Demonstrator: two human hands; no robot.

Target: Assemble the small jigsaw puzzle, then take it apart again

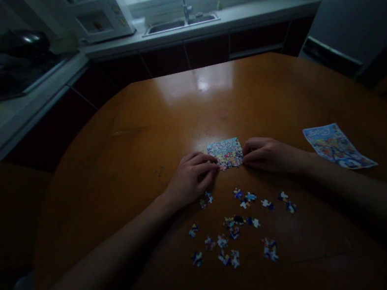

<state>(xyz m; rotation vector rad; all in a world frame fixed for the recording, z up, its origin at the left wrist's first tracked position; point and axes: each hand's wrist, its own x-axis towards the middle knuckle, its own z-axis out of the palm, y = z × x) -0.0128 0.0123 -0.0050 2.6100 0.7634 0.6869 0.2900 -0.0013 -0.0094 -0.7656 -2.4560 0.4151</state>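
Note:
A partly assembled jigsaw puzzle (225, 153) lies flat on the wooden table, its upper part pale blue and its lower part many-coloured. My left hand (196, 174) grips its left edge, fingers closed together at the lower left corner. At the right edge, the fingertips of my right hand (266, 153) are pinched on the lower right corner. The fingers cover small parts of both side edges. Nearer to me, several loose puzzle pieces (234, 232) are scattered, some overlapping. A printed picture sheet (333, 144) rests beyond my right wrist, partly behind the forearm.
The brown table (158, 116) has a rounded outline and a glossy top. Behind it runs a counter with a sink (172, 25), a faucet (185, 1) and a white microwave (102, 20). A dark pan (24, 43) stands on the stove at the left.

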